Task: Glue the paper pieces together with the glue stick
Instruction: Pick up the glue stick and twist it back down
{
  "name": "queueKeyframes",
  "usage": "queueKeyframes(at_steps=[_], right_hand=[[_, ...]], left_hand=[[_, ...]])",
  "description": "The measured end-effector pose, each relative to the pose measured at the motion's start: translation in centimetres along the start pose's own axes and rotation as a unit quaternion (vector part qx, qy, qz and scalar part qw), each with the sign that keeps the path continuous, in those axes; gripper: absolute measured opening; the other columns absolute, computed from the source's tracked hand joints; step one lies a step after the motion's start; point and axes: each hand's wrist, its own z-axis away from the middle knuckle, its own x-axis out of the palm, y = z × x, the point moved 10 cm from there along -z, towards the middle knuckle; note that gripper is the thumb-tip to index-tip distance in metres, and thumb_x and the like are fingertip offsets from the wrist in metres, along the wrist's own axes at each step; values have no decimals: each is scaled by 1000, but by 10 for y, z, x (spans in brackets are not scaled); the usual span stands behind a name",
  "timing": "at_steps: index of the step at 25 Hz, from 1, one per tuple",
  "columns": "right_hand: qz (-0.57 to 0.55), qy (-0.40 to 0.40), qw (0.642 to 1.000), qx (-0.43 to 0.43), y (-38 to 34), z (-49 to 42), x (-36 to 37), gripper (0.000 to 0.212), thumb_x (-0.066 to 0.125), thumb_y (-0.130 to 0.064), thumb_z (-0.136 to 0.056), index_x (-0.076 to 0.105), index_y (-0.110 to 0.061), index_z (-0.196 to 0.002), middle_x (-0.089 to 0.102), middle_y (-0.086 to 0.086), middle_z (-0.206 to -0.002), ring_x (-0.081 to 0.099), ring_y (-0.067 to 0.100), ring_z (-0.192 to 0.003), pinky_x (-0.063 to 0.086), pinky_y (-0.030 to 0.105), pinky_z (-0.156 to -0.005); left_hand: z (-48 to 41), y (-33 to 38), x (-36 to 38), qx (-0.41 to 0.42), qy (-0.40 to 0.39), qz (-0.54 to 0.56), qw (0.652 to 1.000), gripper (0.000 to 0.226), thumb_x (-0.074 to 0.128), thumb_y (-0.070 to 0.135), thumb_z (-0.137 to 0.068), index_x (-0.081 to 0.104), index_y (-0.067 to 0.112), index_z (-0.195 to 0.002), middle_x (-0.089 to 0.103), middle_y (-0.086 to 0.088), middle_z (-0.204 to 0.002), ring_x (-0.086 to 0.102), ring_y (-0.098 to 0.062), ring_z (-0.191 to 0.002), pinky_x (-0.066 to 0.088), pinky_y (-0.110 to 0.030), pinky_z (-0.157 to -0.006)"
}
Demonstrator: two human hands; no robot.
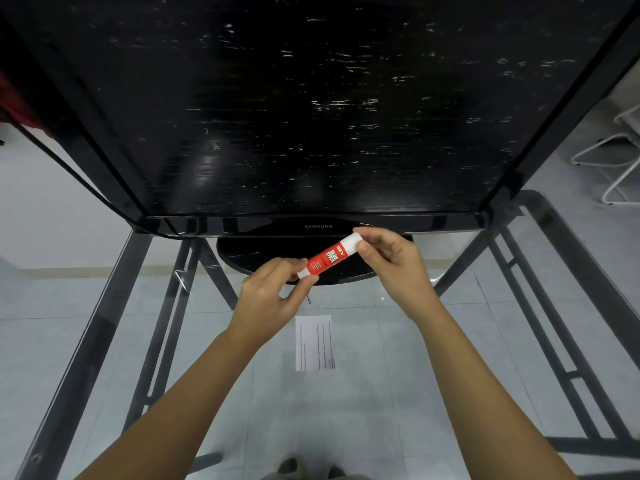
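A printed paper piece [314, 342] lies flat on the glass surface [104, 341], nearest the person. Above it the left hand [273, 296] pinches the base of the glue stick [329, 258] and the right hand [391, 261] pinches its white cap. A sharp tug could send the cap against the monitor [311, 116] behind, and only one paper piece is visible.
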Motion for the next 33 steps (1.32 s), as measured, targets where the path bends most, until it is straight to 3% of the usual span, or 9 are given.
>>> queueKeyframes(at_steps=[7,12,16,21,25,28,30,33], right_hand=[[19,-5,1000,-1,-1,7,3,23,60,-22,-87,61,-34,-108,65,-18,-102,59,-6,-99,52,16,-82],[-74,16,996,44,9,13,11,48,62,-37,-82,46,-33,-128,58,-16,-118,57,-8,-103,49,10,-75],[-71,-14,993,96,29,22,32,36,59,-58,-72,63,-37,-101,69,-12,-102,62,2,-101,49,22,-88],[-92,-3,990,105,36,20,35,27,64,-56,-68,70,-34,-84,73,-10,-87,66,3,-91,48,18,-79],[-82,19,990,112,52,18,27,33,66,-54,-69,71,-27,-88,73,-4,-89,67,9,-92,50,22,-83],[-48,42,990,127,74,17,22,17,69,-42,-76,69,-28,-84,72,-6,-83,66,2,-84,48,16,-74],[0,50,990,128,91,20,20,4,70,-36,-78,67,-33,-79,70,-14,-77,64,-5,-78,45,9,-67],[63,47,987,137,123,24,21,3,70,-30,-80,69,-29,-77,71,-15,-77,65,0,-79,47,13,-74]], left_hand=[[9,-2,1,-8,-17,-3,1000,40,57,36,-85,66,-2,-91,71,-17,-88,69,-23,-77,55,-27,-64],[19,-10,6,-85,2,13,996,29,70,22,-77,66,-1,-94,71,-16,-90,69,-20,-78,53,-22,-63],[19,0,9,-75,17,29,997,30,66,26,-80,66,-1,-91,72,-14,-87,69,-17,-75,53,-18,-62],[18,8,21,-74,0,31,997,25,70,19,-78,66,-1,-92,71,-12,-86,69,-18,-75,49,-11,-67],[27,-13,38,-154,-51,72,984,38,66,29,-82,60,6,-112,67,-10,-105,65,-20,-92,46,-16,-76],[52,-40,53,-214,-83,40,973,47,49,36,-91,50,8,-129,58,-11,-127,55,-22,-114,42,-27,-91],[75,-58,66,-245,-116,14,963,43,43,32,-95,47,9,-131,54,-11,-133,50,-24,-121,39,-29,-98],[114,-81,88,-280,-171,-13,945,39,42,27,-97,47,9,-131,52,-12,-134,46,-26,-125,36,-34,-102]])
